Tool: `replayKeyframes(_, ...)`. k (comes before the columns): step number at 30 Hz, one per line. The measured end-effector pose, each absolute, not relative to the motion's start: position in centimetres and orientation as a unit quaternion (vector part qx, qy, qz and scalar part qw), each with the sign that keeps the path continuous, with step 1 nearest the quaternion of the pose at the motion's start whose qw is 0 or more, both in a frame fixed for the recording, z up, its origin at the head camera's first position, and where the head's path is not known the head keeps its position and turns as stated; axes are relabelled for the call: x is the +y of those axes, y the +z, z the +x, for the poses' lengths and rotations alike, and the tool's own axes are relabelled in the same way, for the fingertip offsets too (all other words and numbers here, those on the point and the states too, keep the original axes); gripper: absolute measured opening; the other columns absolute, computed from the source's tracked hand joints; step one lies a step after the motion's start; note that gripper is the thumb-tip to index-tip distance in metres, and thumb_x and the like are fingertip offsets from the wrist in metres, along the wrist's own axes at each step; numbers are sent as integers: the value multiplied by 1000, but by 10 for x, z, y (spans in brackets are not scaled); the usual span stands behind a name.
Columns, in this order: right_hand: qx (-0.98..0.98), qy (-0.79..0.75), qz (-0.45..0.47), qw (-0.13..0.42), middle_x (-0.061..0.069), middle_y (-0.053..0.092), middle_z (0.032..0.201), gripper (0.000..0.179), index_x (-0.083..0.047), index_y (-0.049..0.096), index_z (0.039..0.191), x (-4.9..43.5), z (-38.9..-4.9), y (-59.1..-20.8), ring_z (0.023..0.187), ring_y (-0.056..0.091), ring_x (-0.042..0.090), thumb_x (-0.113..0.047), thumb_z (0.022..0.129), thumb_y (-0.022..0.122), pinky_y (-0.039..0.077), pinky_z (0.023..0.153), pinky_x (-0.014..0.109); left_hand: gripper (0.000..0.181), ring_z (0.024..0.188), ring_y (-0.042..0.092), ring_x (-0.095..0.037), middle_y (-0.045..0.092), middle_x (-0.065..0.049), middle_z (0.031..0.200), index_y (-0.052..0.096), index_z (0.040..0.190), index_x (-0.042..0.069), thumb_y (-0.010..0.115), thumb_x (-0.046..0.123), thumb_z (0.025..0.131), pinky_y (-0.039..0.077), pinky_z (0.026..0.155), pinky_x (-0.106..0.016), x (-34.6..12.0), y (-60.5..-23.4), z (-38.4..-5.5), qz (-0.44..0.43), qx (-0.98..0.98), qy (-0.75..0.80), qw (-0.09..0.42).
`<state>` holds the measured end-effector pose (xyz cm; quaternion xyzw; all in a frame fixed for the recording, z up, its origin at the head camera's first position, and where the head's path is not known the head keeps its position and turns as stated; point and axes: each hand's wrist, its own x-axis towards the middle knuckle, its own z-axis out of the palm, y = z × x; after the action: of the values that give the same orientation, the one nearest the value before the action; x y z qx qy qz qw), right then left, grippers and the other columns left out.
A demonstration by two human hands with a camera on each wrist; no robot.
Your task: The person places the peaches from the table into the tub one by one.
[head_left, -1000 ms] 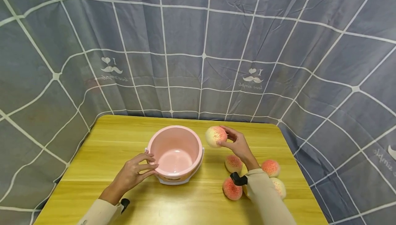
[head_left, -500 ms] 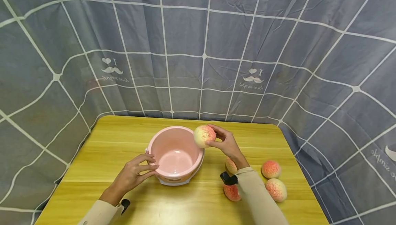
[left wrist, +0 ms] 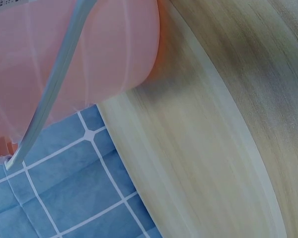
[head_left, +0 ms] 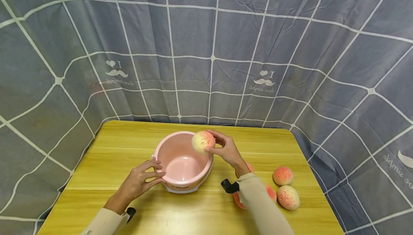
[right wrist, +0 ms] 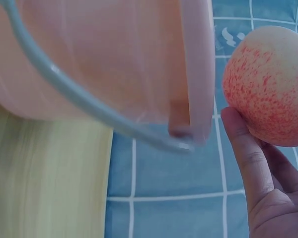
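Pink bucket toward the tabletop's far edge in the head view, held by the left hand's grip; peach above its rim in the right hand's grip; more peaches toward the right edge. Left wrist view: handle slanting across the bucket's wall. Right wrist view: peach held at the fingertips, apart from the rim.
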<state>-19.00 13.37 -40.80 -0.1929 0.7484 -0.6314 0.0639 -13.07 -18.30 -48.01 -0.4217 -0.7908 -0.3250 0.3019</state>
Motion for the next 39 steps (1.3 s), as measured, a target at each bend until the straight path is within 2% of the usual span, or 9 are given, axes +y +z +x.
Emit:
replayKeyframes(6,747,-631,-196,72,25,53,133,59,6,49,137,123,-189,-409,118,54,36,5,83,72,52,99,35,39,94,64,-31,64,-8,98,78,86,8,56,39,93,39,109,-18,-184,-480,-130,-420,-793,-330,291)
replayKeyframes(14,727,-653,-194,81,23,52,135,63,3,50,138,114,-200,-435,117,55,33,9,79,73,49,101,47,38,94,64,-31,64,-8,97,78,85,6,58,38,93,41,108,-22,-184,-483,-132,-425,-787,-336,294)
replayKeyframes(20,728,-653,-195,80,19,55,132,62,-2,53,137,106,-201,-439,113,57,25,3,79,77,51,100,40,38,95,63,-32,64,-8,98,78,85,6,58,37,93,41,108,-23,-185,-484,-132,-425,-787,-340,291)
replayKeyframes(29,704,-674,-207,85,19,56,132,64,-2,54,136,97,-198,-441,111,59,22,-2,78,80,54,97,31,36,93,64,-31,64,-7,97,79,87,9,57,38,93,42,107,-23,-186,-482,-132,-428,-784,-335,300)
replayKeyframes(39,691,-686,-206,98,23,54,132,63,2,51,137,91,-197,-445,112,59,23,6,79,75,54,98,33,36,94,63,-31,63,-8,97,78,87,8,58,38,93,41,108,-23,-185,-483,-133,-427,-783,-344,294)
